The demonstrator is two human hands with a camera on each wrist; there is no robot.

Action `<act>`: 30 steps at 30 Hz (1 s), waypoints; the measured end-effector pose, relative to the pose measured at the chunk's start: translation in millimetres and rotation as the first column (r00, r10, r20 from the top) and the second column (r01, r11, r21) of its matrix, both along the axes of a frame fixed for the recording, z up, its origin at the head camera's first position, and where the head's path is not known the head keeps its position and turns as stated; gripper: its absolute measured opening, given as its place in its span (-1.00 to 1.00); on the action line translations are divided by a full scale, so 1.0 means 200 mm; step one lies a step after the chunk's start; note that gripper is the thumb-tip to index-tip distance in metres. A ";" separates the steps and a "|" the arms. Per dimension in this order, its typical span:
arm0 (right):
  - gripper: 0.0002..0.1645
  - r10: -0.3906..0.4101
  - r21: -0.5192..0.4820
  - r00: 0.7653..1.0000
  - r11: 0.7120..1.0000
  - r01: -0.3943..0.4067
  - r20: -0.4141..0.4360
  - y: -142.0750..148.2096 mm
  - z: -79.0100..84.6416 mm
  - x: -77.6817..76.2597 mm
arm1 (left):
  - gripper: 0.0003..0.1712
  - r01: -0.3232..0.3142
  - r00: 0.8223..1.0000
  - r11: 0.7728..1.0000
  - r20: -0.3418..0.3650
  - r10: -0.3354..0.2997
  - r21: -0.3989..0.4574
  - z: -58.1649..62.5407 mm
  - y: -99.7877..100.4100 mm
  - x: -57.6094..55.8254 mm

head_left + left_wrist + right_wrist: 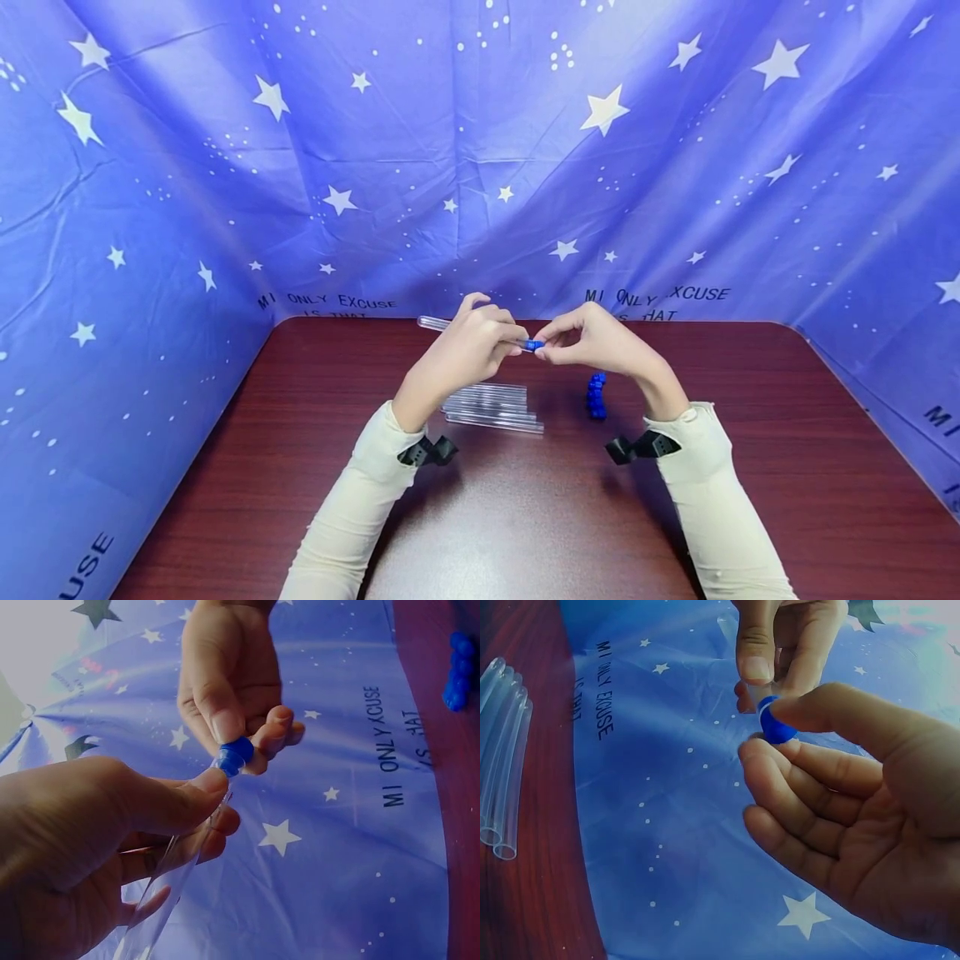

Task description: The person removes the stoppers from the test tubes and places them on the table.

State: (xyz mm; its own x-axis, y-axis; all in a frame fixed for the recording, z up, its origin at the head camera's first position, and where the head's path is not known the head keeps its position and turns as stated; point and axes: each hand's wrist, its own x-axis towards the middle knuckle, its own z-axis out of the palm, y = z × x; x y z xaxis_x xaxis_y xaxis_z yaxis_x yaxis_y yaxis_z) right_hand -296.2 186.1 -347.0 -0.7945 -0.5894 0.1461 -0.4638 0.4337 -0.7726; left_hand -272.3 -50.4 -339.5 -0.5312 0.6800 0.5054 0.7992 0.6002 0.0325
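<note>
My left hand (480, 342) grips a clear test tube (432, 323) near its mouth, the rounded end sticking out to the left above the table. At the tube's mouth sits a blue stopper (235, 756), its ribbed lower part showing inside the clear wall in the left wrist view. Thumb and forefinger of my right hand (592, 337) pinch the stopper's head; the other fingers curl loosely below, as the right wrist view shows. Under the hands, several clear test tubes (495, 404) lie side by side on the table. Several blue stoppers (596, 396) stand in a short row right of them.
The dark red wooden table (525, 517) ends at a blue star-printed cloth (450, 167) that hangs behind it and along both sides. Black wrist cameras (429, 451) are strapped over the cream sleeves (352, 508).
</note>
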 end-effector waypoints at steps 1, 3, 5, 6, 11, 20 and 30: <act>-0.79 0.012 0.000 1.000 1.000 -0.012 0.020 0.00 0.00 0.00 | -0.88 0.003 1.000 1.000 0.000 -0.003 0.009 0.00 0.00 0.00; -0.80 0.037 0.002 0.998 0.999 -0.037 0.041 0.01 0.01 0.00 | -0.87 0.007 1.000 1.000 0.005 -0.007 0.023 0.01 -0.01 0.00; -0.80 0.048 -0.003 0.998 0.999 -0.047 0.047 0.01 0.01 0.00 | -0.87 0.008 1.000 0.999 0.011 -0.008 0.032 0.01 -0.01 0.00; -0.80 0.049 -0.002 0.998 0.999 -0.049 0.032 0.01 0.01 0.00 | -0.86 0.009 1.000 0.999 0.013 -0.009 0.038 0.02 -0.01 0.00; -0.80 0.023 0.010 0.992 1.000 -0.022 -0.126 0.00 0.02 0.02 | -0.87 0.019 1.000 0.998 0.007 -0.020 0.058 0.01 0.00 0.00; -0.84 -0.007 0.029 0.947 0.999 0.017 -0.321 -0.03 0.03 0.06 | -0.85 -0.005 1.000 0.999 -0.013 0.005 0.054 0.01 -0.01 0.01; -0.86 0.003 0.026 0.860 1.000 0.012 -0.510 -0.07 0.04 0.08 | -0.86 -0.046 0.999 0.998 0.001 0.046 0.031 0.02 -0.01 0.01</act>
State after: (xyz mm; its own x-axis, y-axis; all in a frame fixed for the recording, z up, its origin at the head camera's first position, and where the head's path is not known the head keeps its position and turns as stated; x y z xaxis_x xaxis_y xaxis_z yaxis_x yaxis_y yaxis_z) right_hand -280.3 173.0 -339.4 -0.6159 -0.5956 0.5157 -0.7877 0.4543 -0.4161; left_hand -270.4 -52.9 -336.1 -0.5619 0.6389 0.5254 0.7707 0.6350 0.0520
